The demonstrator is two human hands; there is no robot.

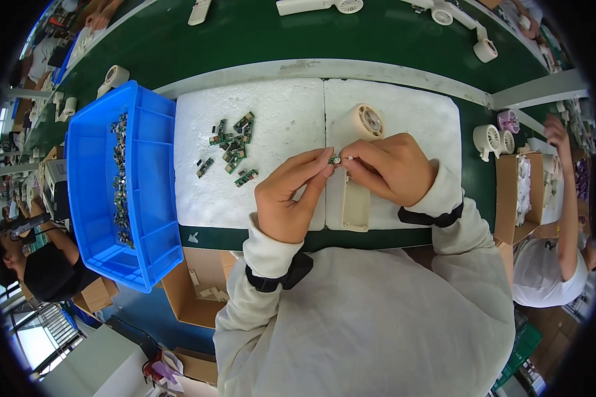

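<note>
My left hand (291, 195) pinches a small green circuit board (336, 160) between thumb and fingertips. Close against it, my right hand (394, 169) has its thumb and forefinger closed on a small white piece (349, 158) at the board's right end; whether the two are joined is too small to tell. Below my hands lies a cream handheld fan, its round head (367, 122) beyond my fingers and its open handle (356, 204) toward me; my hands cover the part between. Left of my hands, several loose circuit boards (234, 147) are spread on the white foam mat (278, 106).
A blue bin (153, 165) at the left holds many circuit boards. White fan parts (487, 140) and a cardboard box (506, 198) are at the right. More fans (321, 6) lie on the green bench beyond a pale rail (404, 70). Other people sit at both sides.
</note>
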